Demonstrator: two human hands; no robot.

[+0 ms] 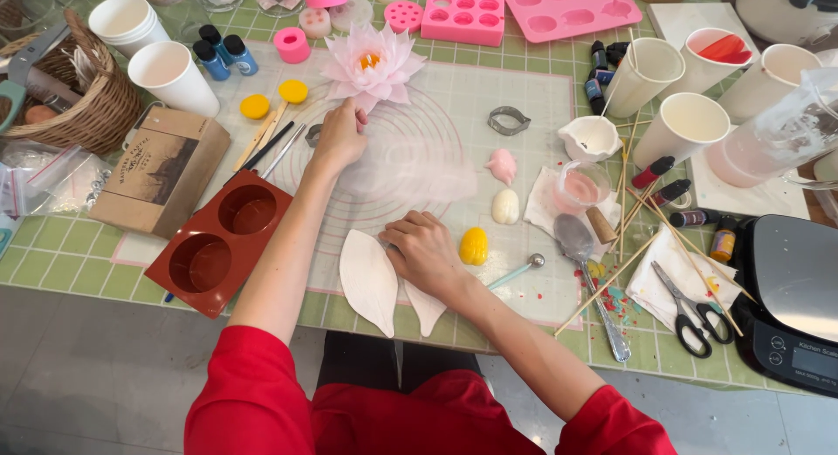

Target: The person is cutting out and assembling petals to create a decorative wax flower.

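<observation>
On the green-gridded table lies our translucent work mat. Our left hand, fingers pinched, steadies the pink flower at the mat's far edge; our right hand presses flat on 2 white petals at its near edge. We should press evenly, gently.

At the lower left of my bench sits a red two-cup mould, with a brown cardboard box just above it and a wicker basket in the upper left corner. Pink moulds line the top edge. Scissors and a black kitchen scale lie at the lower right, with white paper cups above them.
</observation>
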